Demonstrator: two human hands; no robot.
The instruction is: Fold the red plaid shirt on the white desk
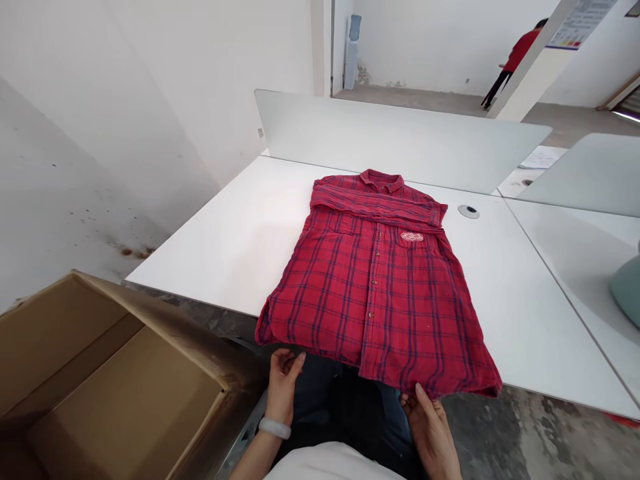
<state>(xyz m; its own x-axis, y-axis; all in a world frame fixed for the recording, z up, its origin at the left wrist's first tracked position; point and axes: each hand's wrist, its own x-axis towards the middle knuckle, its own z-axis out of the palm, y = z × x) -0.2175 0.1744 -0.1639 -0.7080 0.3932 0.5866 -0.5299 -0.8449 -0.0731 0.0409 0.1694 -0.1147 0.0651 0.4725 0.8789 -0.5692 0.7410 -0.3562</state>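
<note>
The fingers of the right hand [431, 437] lay apart, touching the hem [430, 392] of the red plaid shirt [373, 293], unclamped. The left hand [283, 390] had its fingers apart just below the shirt. The folded shirt lay on the white table [215, 247], overhanging its near edge; a cardboard box [100, 380] stood left of the table.

No words could be read anywhere. A white embroidered patch [411, 237] on the chest pocket [414, 250] of the red plaid flannel shirt [380, 300] bore stitched loops, either lettering or a design. The wall poster [580, 23] in the background and the sheet of paper [541, 157] on the farther desk [520, 183] showed print, too small to read.
</note>
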